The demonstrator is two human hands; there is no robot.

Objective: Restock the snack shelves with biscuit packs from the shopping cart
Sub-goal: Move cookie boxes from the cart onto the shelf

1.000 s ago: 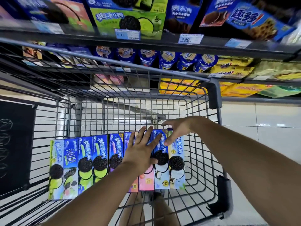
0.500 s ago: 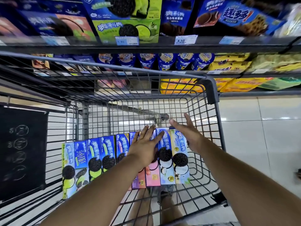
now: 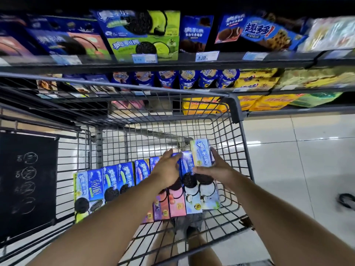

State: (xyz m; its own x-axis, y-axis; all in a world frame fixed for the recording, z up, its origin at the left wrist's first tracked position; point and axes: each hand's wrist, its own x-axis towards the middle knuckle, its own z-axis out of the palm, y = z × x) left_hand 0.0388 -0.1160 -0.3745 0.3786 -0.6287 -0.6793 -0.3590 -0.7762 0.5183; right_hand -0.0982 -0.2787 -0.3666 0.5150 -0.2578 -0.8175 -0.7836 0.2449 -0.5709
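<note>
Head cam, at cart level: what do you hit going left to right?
black board → green pack at the row's end → left hand → raised pack → cart corner → floor
</note>
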